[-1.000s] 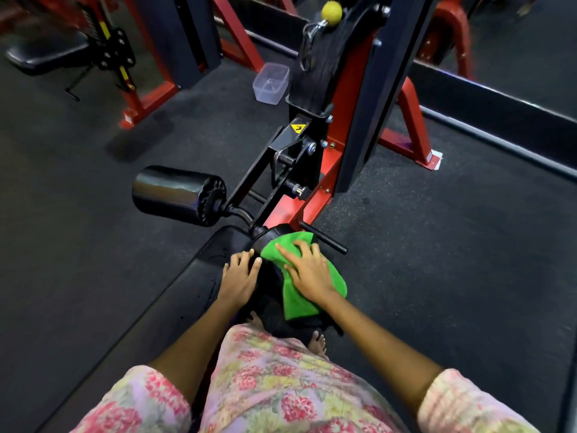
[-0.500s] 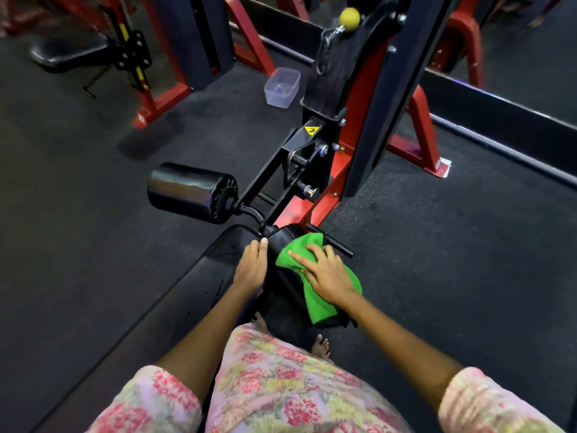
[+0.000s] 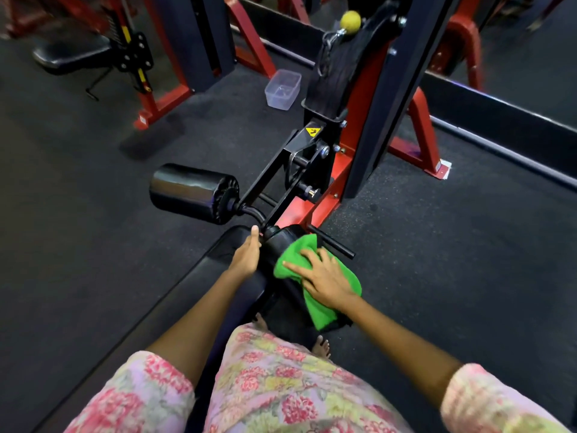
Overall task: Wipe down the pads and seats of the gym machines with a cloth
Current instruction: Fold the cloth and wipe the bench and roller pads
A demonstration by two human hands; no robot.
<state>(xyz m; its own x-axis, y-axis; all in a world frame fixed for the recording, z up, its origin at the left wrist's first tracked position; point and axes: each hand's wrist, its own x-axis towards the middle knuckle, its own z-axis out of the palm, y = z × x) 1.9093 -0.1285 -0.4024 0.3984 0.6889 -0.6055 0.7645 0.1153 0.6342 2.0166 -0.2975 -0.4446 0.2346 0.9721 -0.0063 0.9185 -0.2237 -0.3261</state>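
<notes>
**Wiping the near roller pad**

We see a bright green fluffy cloth (image 3: 315, 276) draped over the near black shiny roller pad (image 3: 278, 245), low in the middle of the view. The roller's long way runs from us out toward the red metal machine frame (image 3: 343, 170). Our right hand (image 3: 324, 276) lies flat on top of the cloth, fingers spread and straight, pressing it down. So the cloth is right under that hand, and the bare part of the roller lies to its left. Our left hand (image 3: 246, 257) rests on the roller's left side, fingers straight, holding nothing. We think it steadies the roller. A second black roller pad (image 3: 187, 192) sits farther off to the left, not yet touched by us. The long black padded bench (image 3: 193, 292) looks smooth. The floor is dark rough rubber (image 3: 452, 260).
</notes>
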